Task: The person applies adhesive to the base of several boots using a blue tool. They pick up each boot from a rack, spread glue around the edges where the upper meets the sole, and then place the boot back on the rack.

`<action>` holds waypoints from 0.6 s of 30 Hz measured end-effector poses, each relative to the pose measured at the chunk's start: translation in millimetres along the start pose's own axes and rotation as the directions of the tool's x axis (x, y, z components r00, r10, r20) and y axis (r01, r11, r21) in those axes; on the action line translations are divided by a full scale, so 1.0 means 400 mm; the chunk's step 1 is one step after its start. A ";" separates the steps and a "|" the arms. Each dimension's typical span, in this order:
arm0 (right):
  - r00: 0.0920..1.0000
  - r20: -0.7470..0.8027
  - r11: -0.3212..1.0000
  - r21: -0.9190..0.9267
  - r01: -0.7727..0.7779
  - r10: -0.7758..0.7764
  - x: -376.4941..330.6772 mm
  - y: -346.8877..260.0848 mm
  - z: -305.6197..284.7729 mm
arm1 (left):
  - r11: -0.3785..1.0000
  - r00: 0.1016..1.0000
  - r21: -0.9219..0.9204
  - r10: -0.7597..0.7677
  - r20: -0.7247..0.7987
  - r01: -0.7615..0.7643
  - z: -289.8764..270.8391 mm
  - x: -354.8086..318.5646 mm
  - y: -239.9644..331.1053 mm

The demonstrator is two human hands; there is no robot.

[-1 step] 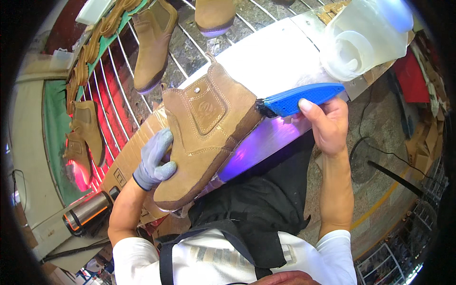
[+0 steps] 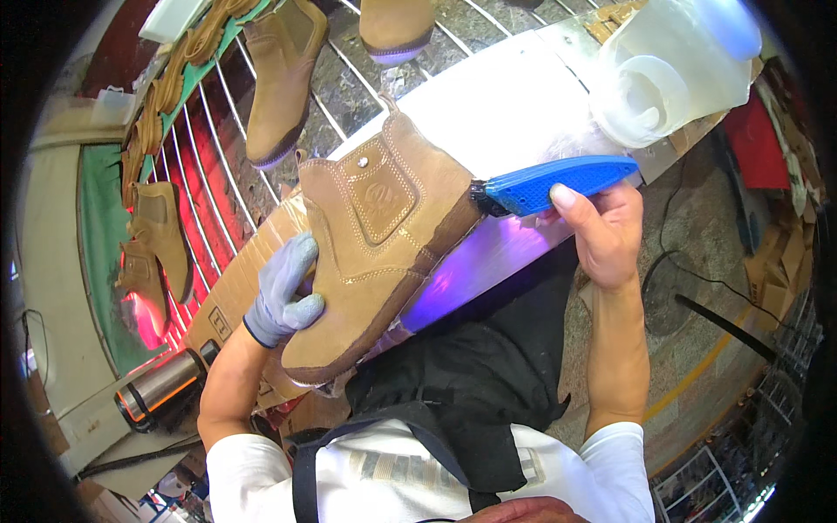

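Observation:
A tan ankle boot (image 2: 375, 235) with stitched panels and a darker brown band along its lower edge lies across the middle, toe toward me. My left hand (image 2: 289, 292), in a grey-coated glove, grips the boot near the toe and instep, with the thumb on top and some fingers hidden. Bare and ungloved, my right hand (image 2: 602, 228) pinches a blue-handled brush (image 2: 558, 183), thumb on the near side. The brush's dark, bristle-like end touches or nearly touches the dark band at the boot's heel.
A metal-barred rack (image 2: 214, 170) holds more tan boots (image 2: 283, 83) at the far left. A white board (image 2: 497, 105) lies behind the boot. At the far right stands a translucent container (image 2: 711, 78) with a round tub (image 2: 641, 100). A steel flask (image 2: 161, 392) lies at left.
My right hand and the brush have shifted very slightly to the right. My left hand and the boot have hardly moved.

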State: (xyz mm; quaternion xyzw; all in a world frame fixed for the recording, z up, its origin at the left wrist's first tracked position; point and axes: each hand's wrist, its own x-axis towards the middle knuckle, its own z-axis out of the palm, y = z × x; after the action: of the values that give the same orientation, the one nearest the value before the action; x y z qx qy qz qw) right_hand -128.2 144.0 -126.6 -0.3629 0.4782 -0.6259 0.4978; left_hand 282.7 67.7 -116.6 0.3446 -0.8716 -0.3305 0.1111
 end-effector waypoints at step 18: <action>0.790 0.336 0.675 -0.411 0.613 -0.513 -0.044 -0.051 0.081 | 0.995 0.997 0.090 0.036 -0.062 -0.030 0.004 -0.016 -0.025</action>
State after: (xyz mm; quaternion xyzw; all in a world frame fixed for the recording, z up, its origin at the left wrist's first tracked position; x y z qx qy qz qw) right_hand -99.7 154.2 -97.6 -0.6676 0.4365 -0.5648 0.2117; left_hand 292.1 67.5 -124.1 0.3453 -0.8870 -0.2782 0.1289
